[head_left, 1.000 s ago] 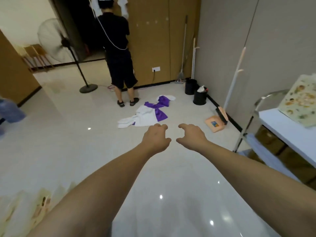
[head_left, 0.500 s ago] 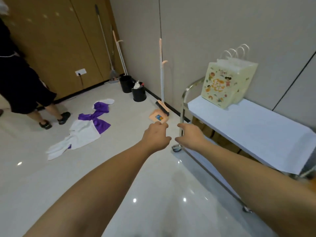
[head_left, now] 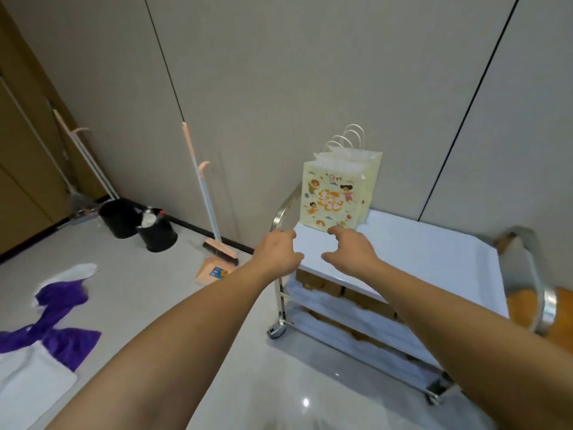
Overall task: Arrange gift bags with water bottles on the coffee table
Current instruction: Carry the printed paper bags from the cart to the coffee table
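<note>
Gift bags [head_left: 336,193], pale yellow with cartoon print and white loop handles, stand upright at the far left corner of the cart's white top shelf [head_left: 412,252], against the grey wall. Left hand [head_left: 277,252] and right hand [head_left: 348,251] hover just in front of them, fingers loosely curled, holding nothing, not touching the bags. Cart frame is steel, on casters. Broom and dustpan [head_left: 217,259], two black bins [head_left: 139,223], purple-white cloth [head_left: 52,321] on the floor to the left.

Grey panelled walls [head_left: 279,72] meet a glossy pale floor [head_left: 173,305]. A steel trolley [head_left: 434,252] stands against the wall, with a broom [head_left: 201,193], two black bins [head_left: 139,223] and wooden doors [head_left: 21,181] further left.
</note>
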A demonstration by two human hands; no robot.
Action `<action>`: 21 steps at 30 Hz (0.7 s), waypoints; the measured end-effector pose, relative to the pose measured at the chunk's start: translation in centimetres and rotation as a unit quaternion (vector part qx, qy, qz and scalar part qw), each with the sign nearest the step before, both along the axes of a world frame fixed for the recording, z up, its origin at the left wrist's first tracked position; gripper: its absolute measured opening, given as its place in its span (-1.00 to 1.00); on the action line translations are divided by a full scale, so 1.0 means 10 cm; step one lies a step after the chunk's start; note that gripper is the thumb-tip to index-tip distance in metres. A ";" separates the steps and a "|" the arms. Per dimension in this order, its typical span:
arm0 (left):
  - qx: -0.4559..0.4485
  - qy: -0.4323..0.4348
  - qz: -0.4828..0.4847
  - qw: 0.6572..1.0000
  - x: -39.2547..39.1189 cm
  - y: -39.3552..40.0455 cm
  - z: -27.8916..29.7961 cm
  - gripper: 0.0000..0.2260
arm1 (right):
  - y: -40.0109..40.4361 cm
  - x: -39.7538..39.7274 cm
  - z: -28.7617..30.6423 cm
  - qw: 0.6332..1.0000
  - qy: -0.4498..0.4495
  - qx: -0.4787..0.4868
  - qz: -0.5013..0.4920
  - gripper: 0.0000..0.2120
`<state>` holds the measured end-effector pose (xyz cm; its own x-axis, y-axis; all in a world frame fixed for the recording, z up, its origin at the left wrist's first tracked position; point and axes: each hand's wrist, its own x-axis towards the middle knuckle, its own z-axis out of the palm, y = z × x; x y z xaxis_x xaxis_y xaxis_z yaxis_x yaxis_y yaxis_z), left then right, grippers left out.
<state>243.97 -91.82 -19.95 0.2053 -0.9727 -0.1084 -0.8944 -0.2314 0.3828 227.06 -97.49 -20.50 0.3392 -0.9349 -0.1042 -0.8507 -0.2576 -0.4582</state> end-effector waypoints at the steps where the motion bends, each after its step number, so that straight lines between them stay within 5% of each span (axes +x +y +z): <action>1: -0.005 0.016 0.003 1.000 0.08 -0.13 0.04 -0.50 | -0.08 0.07 0.02 1.000 -0.008 -0.003 -0.016 -0.36; 10: -0.017 0.035 -0.033 0.999 0.40 -1.29 0.01 -0.46 | -1.02 0.36 0.08 0.993 -0.051 -0.026 -0.099 -0.42; 21: 0.011 0.046 -0.033 0.998 0.44 -2.98 0.02 -0.52 | -2.91 0.61 0.16 0.975 -0.099 -0.073 -0.185 -0.24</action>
